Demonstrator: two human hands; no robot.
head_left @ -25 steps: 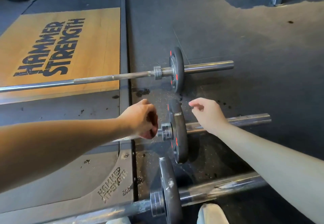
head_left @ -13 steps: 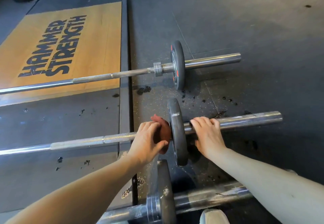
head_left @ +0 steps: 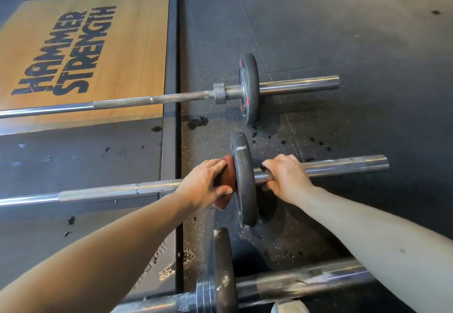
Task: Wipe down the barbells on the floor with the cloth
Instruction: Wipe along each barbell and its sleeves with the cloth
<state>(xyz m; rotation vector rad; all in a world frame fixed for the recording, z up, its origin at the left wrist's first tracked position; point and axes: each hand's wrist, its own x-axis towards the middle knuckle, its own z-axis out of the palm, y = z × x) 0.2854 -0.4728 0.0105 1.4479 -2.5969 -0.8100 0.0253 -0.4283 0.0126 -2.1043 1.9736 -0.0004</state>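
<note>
Three barbells lie side by side on the gym floor. The middle barbell point(head_left: 103, 191) carries a black plate point(head_left: 242, 178). My left hand point(head_left: 204, 186) grips a reddish-brown cloth point(head_left: 226, 181) wrapped round the bar just left of that plate; the collar there is hidden under it. On the other side of the plate, my right hand point(head_left: 285, 178) is curled round the chrome sleeve point(head_left: 343, 165). The far barbell point(head_left: 147, 99) has its own small plate point(head_left: 248, 87). Part of the near barbell point(head_left: 294, 283) shows at the bottom, with a plate point(head_left: 221, 271).
A wooden lifting platform point(head_left: 81, 50) with black lettering lies at the left, edged by a metal frame strip point(head_left: 170, 116). Dark wet spots point(head_left: 197, 123) dot the rubber floor point(head_left: 343, 31) near the plates. A shoe tip point(head_left: 289, 307) shows at the bottom edge.
Both hands came down onto the middle barbell: the left closed the cloth round the bar beside the plate, the right curled round the sleeve. The view moved closer.
</note>
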